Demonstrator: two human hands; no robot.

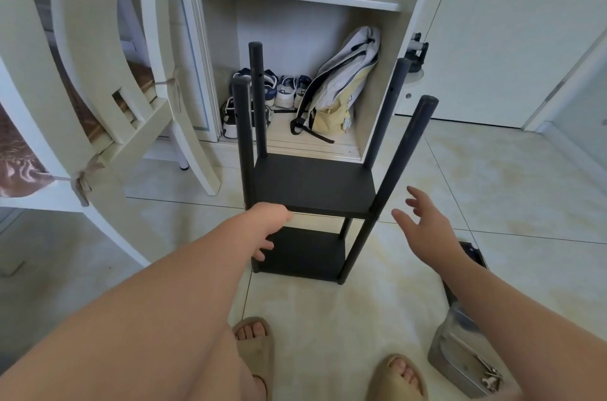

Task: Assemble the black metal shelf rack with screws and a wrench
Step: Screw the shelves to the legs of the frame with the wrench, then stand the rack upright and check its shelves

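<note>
On the tiles (pixel 460 177), left hand (pixel 267 226) grips rack (pixel 315 185).

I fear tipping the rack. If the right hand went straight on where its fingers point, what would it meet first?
Probably the near right post, just beyond the open right hand; nothing shows between them, though depth is unclear.
</note>
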